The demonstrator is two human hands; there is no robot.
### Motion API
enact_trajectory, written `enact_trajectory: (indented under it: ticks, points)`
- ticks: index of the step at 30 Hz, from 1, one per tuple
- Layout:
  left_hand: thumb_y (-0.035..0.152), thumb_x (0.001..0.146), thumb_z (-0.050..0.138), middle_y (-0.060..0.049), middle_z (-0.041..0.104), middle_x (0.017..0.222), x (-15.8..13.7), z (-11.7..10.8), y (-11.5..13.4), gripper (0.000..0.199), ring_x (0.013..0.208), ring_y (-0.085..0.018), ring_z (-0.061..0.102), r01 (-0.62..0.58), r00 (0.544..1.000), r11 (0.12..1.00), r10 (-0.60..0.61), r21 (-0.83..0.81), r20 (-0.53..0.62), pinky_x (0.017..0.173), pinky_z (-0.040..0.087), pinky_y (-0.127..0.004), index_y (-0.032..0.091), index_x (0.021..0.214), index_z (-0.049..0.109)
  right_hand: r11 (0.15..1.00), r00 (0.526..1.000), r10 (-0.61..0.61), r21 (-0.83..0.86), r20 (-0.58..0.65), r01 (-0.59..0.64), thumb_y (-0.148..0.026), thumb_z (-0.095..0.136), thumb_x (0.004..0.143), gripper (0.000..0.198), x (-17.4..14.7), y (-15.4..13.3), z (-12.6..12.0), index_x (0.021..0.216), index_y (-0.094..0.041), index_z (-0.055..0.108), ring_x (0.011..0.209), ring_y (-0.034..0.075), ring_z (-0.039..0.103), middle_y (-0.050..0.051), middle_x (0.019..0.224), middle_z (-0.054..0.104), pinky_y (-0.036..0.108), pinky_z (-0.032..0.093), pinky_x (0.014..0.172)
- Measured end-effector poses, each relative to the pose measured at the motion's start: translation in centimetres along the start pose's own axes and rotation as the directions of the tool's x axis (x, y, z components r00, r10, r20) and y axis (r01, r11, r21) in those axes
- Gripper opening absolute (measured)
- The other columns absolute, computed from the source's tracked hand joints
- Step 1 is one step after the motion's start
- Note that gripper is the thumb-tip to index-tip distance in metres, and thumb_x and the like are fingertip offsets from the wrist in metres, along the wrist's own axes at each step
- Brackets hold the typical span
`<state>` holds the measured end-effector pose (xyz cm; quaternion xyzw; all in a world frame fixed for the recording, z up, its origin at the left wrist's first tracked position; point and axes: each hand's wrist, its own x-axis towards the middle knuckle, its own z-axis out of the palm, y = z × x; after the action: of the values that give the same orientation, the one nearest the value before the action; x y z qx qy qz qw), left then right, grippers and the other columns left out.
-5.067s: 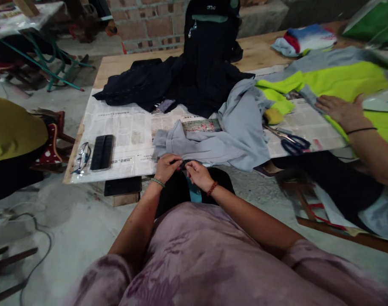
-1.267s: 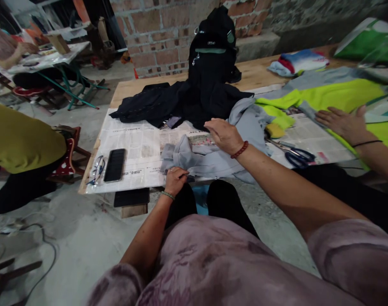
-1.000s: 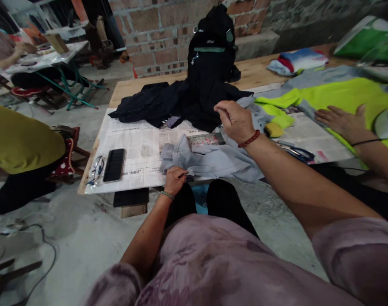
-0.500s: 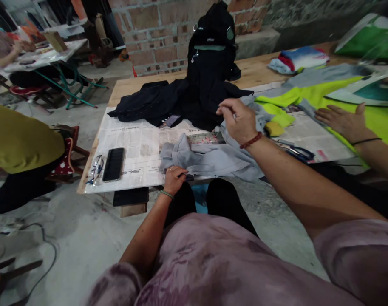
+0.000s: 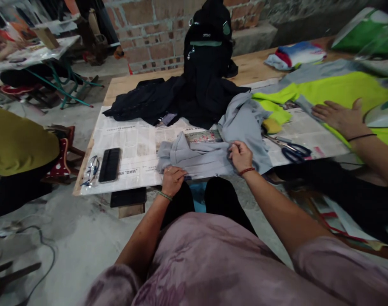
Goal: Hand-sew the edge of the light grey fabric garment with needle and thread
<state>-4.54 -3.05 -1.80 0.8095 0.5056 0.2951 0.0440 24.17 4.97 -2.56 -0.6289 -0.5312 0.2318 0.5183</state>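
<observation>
A grey garment (image 5: pixel 206 159) lies crumpled along the table's near edge, its larger part bunched up towards the back right. My left hand (image 5: pixel 174 180) is closed on the garment's near left edge, thumb and fingers pinched together. Over the right part of the same cloth is my right hand (image 5: pixel 241 156), its fingers curled into a pinch; whatever is between the fingertips is too small to make out. Dark-handled scissors (image 5: pixel 292 149) lie to the right of my right hand, close to a small yellow object (image 5: pixel 272 126).
Newspaper (image 5: pixel 130 136) covers the wooden table. A phone (image 5: pixel 110 165) and glasses (image 5: pixel 92 170) lie at left; dark clothing (image 5: pixel 149 100) and a black backpack (image 5: pixel 208 42) are behind. At right, a co-worker's hand (image 5: pixel 343 117) rests on a yellow-green garment (image 5: pixel 334 89) beside an iron (image 5: pixel 383 114).
My right hand has come down from above the table onto the grey garment. My left hand stays at the cloth's edge. The co-worker's iron has moved right and nearer.
</observation>
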Motion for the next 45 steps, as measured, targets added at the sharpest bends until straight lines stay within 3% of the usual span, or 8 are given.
enact_trajectory:
  ticks: [9,13,17,22,28,34,40,45]
  points:
    - [0.017,0.077,0.059,-0.003,0.067,0.086,-0.6,-0.4,-0.5,0.011,0.085,-0.018,0.055,-0.017,0.999,1.0,0.018,0.017,-0.036,0.079,0.037,-0.035,0.022,0.08,0.068,0.998,0.999,-0.025,-0.056,0.033,0.027,-0.035,0.043,0.08,0.027,0.7,0.2,-0.3,0.091,-0.016,0.059,0.044,0.006,0.048,-0.001,0.067,0.06,0.019,0.04,0.048]
    - [0.018,0.076,0.06,-0.002,0.068,0.087,-0.4,-0.6,-0.5,0.009,0.086,-0.018,0.056,-0.017,1.0,1.0,0.017,-0.004,-0.011,0.081,0.037,-0.036,0.022,0.078,0.068,0.989,0.992,0.121,0.079,0.026,-0.122,-0.032,0.048,0.078,0.022,0.8,-0.4,-0.3,0.089,-0.016,0.057,0.04,0.005,0.046,-0.004,0.064,0.058,0.017,0.036,0.04]
    - [0.017,0.075,0.062,-0.002,0.069,0.086,0.0,-0.7,-0.2,0.008,0.084,-0.019,0.056,0.015,1.0,1.0,-0.015,-0.005,0.003,0.079,0.038,-0.036,0.022,0.076,0.069,0.879,0.946,0.32,0.357,0.052,-0.317,-0.027,0.052,0.076,0.012,1.9,-3.1,-1.4,0.08,-0.016,0.05,0.036,0.006,0.048,-0.006,0.057,0.054,0.016,0.031,0.034]
    - [0.019,0.075,0.064,-0.002,0.069,0.081,0.7,-1.0,-0.2,0.006,0.081,-0.017,0.058,0.079,0.997,0.987,-0.077,-0.143,0.02,0.078,0.041,-0.033,0.021,0.075,0.069,0.78,0.988,0.147,0.61,0.038,-0.139,-0.014,0.047,0.078,0.005,6.3,-9.3,-5.6,0.081,-0.018,0.047,0.038,0.008,0.053,-0.006,0.054,0.054,0.018,0.038,0.036]
    - [0.019,0.073,0.065,-0.003,0.068,0.077,1.2,-1.4,-0.3,0.004,0.078,-0.016,0.059,0.153,0.988,0.957,-0.144,-0.247,0.055,0.078,0.043,-0.032,0.02,0.072,0.068,0.808,0.996,-0.018,0.586,-0.087,0.066,-0.003,0.037,0.08,0.016,11.5,-14.3,-9.2,0.081,-0.017,0.046,0.035,0.008,0.052,-0.007,0.051,0.055,0.018,0.039,0.037]
    - [0.023,0.074,0.06,0.0,0.062,0.069,2.8,-2.1,-0.1,0.011,0.072,-0.014,0.056,0.352,0.934,0.889,-0.311,-0.294,0.176,0.07,0.043,-0.026,0.018,0.067,0.066,0.851,0.997,-0.014,0.525,0.074,-0.027,-0.019,0.048,0.082,0.007,7.9,-11.0,-6.1,0.087,-0.018,0.045,0.045,0.008,0.057,-0.006,0.058,0.055,0.017,0.041,0.042]
    - [0.028,0.07,0.057,0.004,0.047,0.049,5.8,-2.1,-0.7,0.021,0.05,-0.01,0.042,0.638,0.746,0.734,-0.517,-0.231,0.419,0.049,0.029,-0.023,0.016,0.053,0.057,0.991,0.993,0.063,0.115,0.095,-0.074,-0.029,0.047,0.08,0.015,0.7,-3.4,-1.1,0.088,-0.017,0.052,0.054,0.009,0.059,-0.004,0.065,0.057,0.019,0.044,0.051]
    - [0.033,0.068,0.058,0.002,0.046,0.049,6.7,-1.9,-1.0,0.022,0.049,-0.01,0.04,0.681,0.709,0.694,-0.545,-0.234,0.447,0.05,0.03,-0.024,0.016,0.055,0.057,0.985,0.985,0.164,0.049,0.06,-0.167,-0.034,0.045,0.078,0.023,0.9,-0.1,-0.1,0.088,-0.016,0.054,0.046,0.006,0.054,-0.004,0.065,0.057,0.016,0.04,0.046]
